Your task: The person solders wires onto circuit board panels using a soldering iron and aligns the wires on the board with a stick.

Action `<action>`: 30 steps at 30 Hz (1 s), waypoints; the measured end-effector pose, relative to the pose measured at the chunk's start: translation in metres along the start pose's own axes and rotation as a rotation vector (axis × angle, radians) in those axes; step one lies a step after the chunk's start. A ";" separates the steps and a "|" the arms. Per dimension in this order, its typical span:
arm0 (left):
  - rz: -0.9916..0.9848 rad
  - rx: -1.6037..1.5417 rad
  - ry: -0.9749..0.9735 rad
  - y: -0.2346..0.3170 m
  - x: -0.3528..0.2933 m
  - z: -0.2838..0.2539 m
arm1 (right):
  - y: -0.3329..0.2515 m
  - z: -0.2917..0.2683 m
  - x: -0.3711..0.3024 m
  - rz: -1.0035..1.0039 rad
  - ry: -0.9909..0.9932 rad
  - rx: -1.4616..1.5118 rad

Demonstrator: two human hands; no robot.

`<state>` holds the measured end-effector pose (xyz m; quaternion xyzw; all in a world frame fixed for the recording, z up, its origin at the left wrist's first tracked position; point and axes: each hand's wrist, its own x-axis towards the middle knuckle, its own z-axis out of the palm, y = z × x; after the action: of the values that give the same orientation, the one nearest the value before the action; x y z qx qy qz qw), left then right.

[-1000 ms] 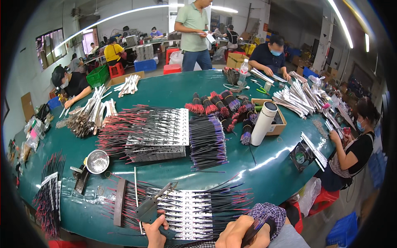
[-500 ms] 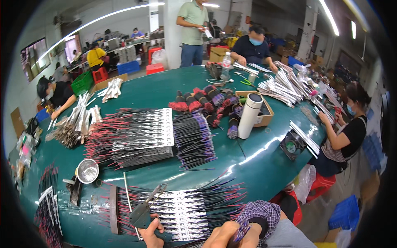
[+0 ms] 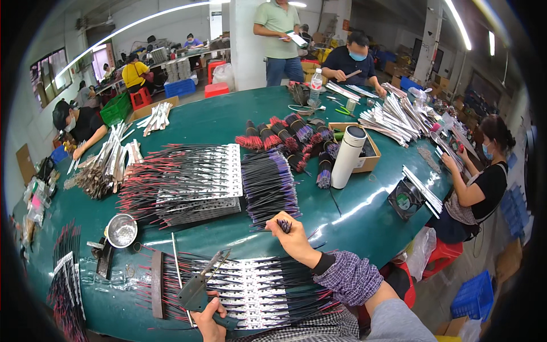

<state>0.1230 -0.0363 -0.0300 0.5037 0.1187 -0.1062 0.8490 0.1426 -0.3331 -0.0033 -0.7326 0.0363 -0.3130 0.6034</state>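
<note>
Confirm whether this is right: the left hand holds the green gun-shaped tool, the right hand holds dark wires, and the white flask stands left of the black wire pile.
Not quite: in the head view, the white flask stands right of the black wire pile, not left. The left hand does hold the green gun-shaped tool, and the right hand dark wires.
</note>
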 end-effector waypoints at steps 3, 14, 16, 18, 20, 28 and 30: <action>0.004 0.005 0.011 0.000 -0.001 0.002 | 0.005 0.004 0.001 -0.027 0.010 -0.002; -0.015 -0.026 0.013 0.011 -0.014 0.004 | -0.002 0.002 -0.008 -0.018 -0.064 -0.085; -0.027 -0.039 0.005 0.016 -0.017 0.009 | 0.012 0.000 -0.012 0.063 -0.076 -0.085; 0.009 -0.033 -0.022 0.019 -0.020 0.008 | -0.005 0.000 -0.005 0.056 -0.043 -0.069; 0.011 -0.019 -0.045 0.029 -0.026 0.011 | -0.031 -0.007 0.000 0.014 -0.046 -0.222; 0.020 0.006 -0.068 0.047 -0.034 -0.004 | -0.102 0.005 -0.003 -0.394 -0.549 -1.015; 0.035 0.006 -0.040 0.049 -0.040 -0.002 | -0.083 0.013 -0.020 -0.405 -0.577 -1.027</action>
<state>0.0996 -0.0096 0.0221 0.5059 0.0927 -0.1017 0.8516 0.1065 -0.2909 0.0629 -0.9766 -0.1218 -0.1534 0.0885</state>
